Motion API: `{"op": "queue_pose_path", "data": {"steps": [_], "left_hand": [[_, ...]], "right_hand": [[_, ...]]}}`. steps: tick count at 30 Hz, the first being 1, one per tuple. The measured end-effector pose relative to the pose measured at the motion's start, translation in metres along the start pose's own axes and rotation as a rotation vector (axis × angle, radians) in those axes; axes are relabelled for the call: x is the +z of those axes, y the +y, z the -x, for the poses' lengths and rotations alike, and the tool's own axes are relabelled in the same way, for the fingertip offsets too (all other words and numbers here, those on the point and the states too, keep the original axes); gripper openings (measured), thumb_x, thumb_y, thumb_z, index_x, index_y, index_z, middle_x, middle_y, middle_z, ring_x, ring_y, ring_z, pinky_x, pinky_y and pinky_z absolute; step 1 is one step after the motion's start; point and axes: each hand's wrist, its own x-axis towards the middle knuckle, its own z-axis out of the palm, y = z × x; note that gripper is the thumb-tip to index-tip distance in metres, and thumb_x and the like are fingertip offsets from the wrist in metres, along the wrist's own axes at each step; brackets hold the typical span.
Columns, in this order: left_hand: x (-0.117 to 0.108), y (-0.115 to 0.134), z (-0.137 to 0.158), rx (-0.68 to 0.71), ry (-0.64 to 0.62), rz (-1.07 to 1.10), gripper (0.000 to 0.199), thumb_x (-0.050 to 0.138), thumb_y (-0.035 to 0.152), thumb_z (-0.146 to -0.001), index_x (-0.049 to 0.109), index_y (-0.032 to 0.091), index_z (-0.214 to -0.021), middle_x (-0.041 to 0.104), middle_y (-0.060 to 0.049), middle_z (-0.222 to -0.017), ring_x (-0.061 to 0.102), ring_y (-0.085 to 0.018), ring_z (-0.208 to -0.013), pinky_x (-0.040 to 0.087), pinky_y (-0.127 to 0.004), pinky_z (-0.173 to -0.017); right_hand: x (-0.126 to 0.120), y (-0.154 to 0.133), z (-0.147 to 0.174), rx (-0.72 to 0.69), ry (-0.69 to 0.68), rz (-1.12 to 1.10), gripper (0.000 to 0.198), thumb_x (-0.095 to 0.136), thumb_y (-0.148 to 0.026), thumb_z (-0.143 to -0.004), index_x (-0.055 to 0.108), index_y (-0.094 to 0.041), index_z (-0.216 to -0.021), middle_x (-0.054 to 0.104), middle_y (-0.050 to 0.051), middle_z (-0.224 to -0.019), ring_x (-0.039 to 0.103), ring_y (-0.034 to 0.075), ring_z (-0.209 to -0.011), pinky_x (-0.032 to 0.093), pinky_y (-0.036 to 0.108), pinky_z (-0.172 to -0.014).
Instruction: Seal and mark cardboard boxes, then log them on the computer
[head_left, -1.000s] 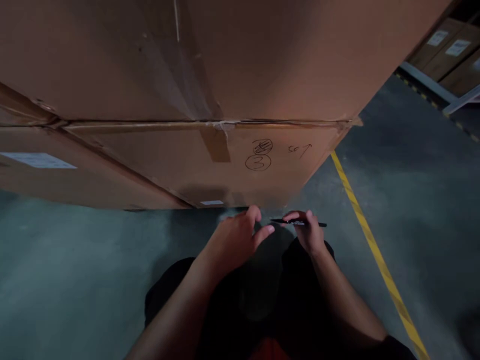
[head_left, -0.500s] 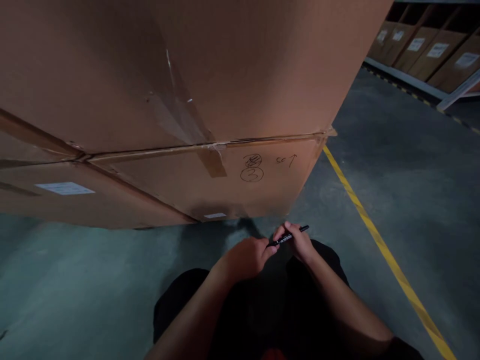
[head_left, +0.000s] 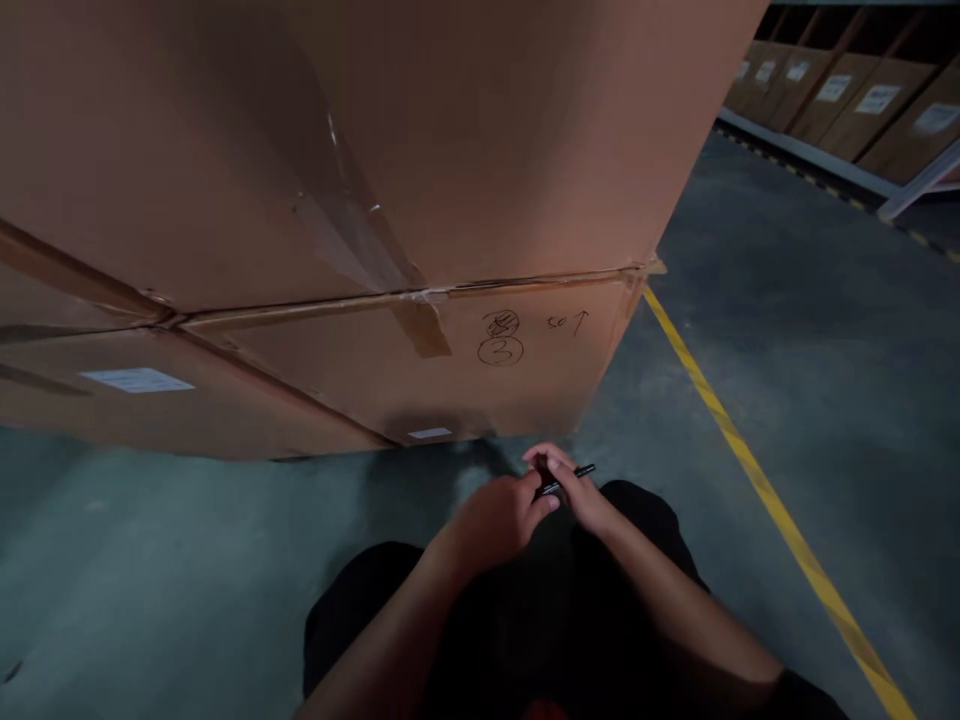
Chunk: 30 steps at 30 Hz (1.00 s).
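A black marker pen point(head_left: 585, 470) lies slantwise between my two hands, its right end sticking out past the fingers. My left hand point(head_left: 501, 512) is closed round the pen's left end, thumb along it. My right hand point(head_left: 576, 492) is closed on the other part, fingers curled close to the left hand. Whether the cap is on is hidden. Just beyond the hands stands a lower cardboard box point(head_left: 360, 370), marked with a circled 3, a scribbled-over circle and "50" with an arrow. A small white label point(head_left: 430, 433) sits near its bottom edge.
A large cardboard box point(head_left: 510, 130) rests on the lower one, with loose clear tape on its face. Another box point(head_left: 225, 415) with a white label stands at left. Yellow floor tape point(head_left: 757, 490) runs along the right. Shelved boxes point(head_left: 892, 110) line the far right.
My right hand has slid left along the marker towards my left hand, so the hands are closer together. Less of the pen shows. The view has shifted slightly.
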Motion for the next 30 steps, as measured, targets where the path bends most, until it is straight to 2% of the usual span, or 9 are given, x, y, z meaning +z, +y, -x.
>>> {"op": "queue_pose_path", "data": {"steps": [3, 5, 8, 11, 17, 24, 27, 30], "left_hand": [[0.0, 0.005, -0.001, -0.046, -0.01, -0.019, 0.043, 0.046, 0.037, -0.118, 0.063, 0.017, -0.151, 0.08, -0.019, -0.133, 0.078, -0.037, -0.124, 0.059, -0.046, -0.102], [0.002, 0.008, -0.001, -0.048, 0.005, -0.022, 0.042, 0.045, 0.034, -0.118, 0.061, 0.02, -0.154, 0.077, -0.018, -0.14, 0.078, -0.036, -0.125, 0.059, -0.046, -0.102], [0.003, 0.011, 0.0, -0.044, 0.009, -0.021, 0.041, 0.044, 0.029, -0.118, 0.06, 0.02, -0.154, 0.074, -0.017, -0.146, 0.076, -0.034, -0.129, 0.059, -0.045, -0.104], [0.002, 0.015, 0.002, -0.063, -0.009, -0.053, 0.039, 0.042, 0.024, -0.117, 0.065, 0.016, -0.147, 0.077, -0.018, -0.138, 0.076, -0.035, -0.126, 0.059, -0.045, -0.103], [0.001, 0.019, 0.002, -0.078, -0.025, -0.071, 0.039, 0.041, 0.022, -0.116, 0.064, 0.011, -0.146, 0.08, -0.02, -0.129, 0.079, -0.036, -0.12, 0.06, -0.045, -0.098], [0.002, 0.018, 0.001, -0.116, -0.055, -0.123, 0.045, 0.039, 0.021, -0.116, 0.06, 0.005, -0.152, 0.078, -0.025, -0.13, 0.079, -0.039, -0.12, 0.062, -0.049, -0.098], [0.003, 0.018, 0.002, -0.101, -0.064, -0.101, 0.051, 0.038, 0.02, -0.115, 0.051, 0.0, -0.16, 0.077, -0.028, -0.132, 0.078, -0.039, -0.122, 0.062, -0.048, -0.1], [0.004, 0.018, 0.002, -0.081, -0.067, -0.097, 0.053, 0.04, 0.019, -0.113, 0.047, -0.001, -0.162, 0.074, -0.031, -0.136, 0.078, -0.039, -0.123, 0.063, -0.049, -0.101]], "right_hand": [[-0.001, 0.005, 0.001, 0.012, -0.103, -0.041, 0.071, 0.054, -0.085, -0.101, 0.075, -0.025, -0.132, 0.071, 0.007, -0.115, 0.065, 0.024, -0.116, 0.048, 0.041, -0.113], [0.0, 0.009, 0.002, 0.046, -0.154, -0.1, 0.072, 0.054, -0.083, -0.102, 0.075, -0.025, -0.138, 0.073, 0.009, -0.126, 0.066, 0.025, -0.125, 0.047, 0.043, -0.118], [0.002, 0.013, 0.005, 0.131, -0.198, -0.214, 0.077, 0.056, -0.085, -0.1, 0.074, -0.025, -0.144, 0.073, 0.011, -0.136, 0.068, 0.028, -0.13, 0.053, 0.043, -0.113], [0.007, 0.011, 0.007, 0.198, -0.25, -0.307, 0.082, 0.058, -0.087, -0.098, 0.072, -0.024, -0.148, 0.075, 0.013, -0.138, 0.071, 0.029, -0.129, 0.057, 0.041, -0.107], [0.015, 0.006, 0.006, 0.247, -0.285, -0.36, 0.087, 0.061, -0.093, -0.091, 0.078, -0.022, -0.139, 0.074, 0.015, -0.144, 0.073, 0.032, -0.129, 0.06, 0.044, -0.107], [0.018, 0.017, 0.0, 0.231, -0.255, -0.312, 0.085, 0.058, -0.094, -0.091, 0.081, -0.022, -0.13, 0.077, 0.014, -0.131, 0.072, 0.032, -0.125, 0.06, 0.045, -0.105], [0.014, 0.022, -0.004, 0.213, -0.199, -0.199, 0.085, 0.054, -0.094, -0.093, 0.085, -0.02, -0.12, 0.079, 0.013, -0.12, 0.073, 0.028, -0.112, 0.058, 0.038, -0.096], [0.006, 0.026, -0.009, 0.176, -0.147, -0.096, 0.083, 0.053, -0.094, -0.094, 0.086, -0.018, -0.107, 0.075, 0.009, -0.095, 0.068, 0.021, -0.091, 0.053, 0.032, -0.082]]}}
